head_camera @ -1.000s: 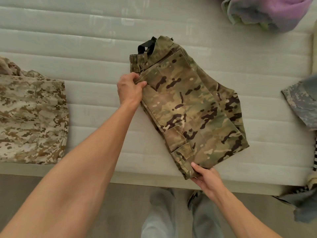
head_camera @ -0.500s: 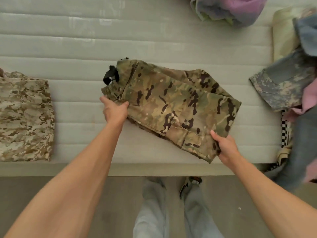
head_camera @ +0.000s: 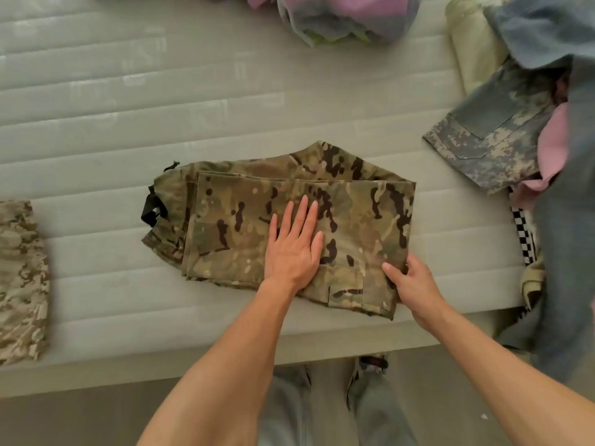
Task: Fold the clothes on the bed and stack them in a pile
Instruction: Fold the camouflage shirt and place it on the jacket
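Note:
A folded green-brown camouflage garment with a black strap at its left end lies flat on the pale ribbed mattress, near the front edge. My left hand presses flat on its middle, fingers straight. My right hand grips the garment's near right corner, with the thumb on top and the fingers curled round the edge. A folded tan digital-camouflage piece lies at the far left of the bed.
Unfolded clothes are heaped at the right: a grey digital-camouflage piece, pink fabric, a checkered cloth and denim. A purple-and-green bundle sits at the back. My legs stand at the bed's front edge.
The garment has been laid down flat and turned square to the bed edge. My left hand let go of the waistband end and moved onto the middle, flat. My right hand still holds its corner.

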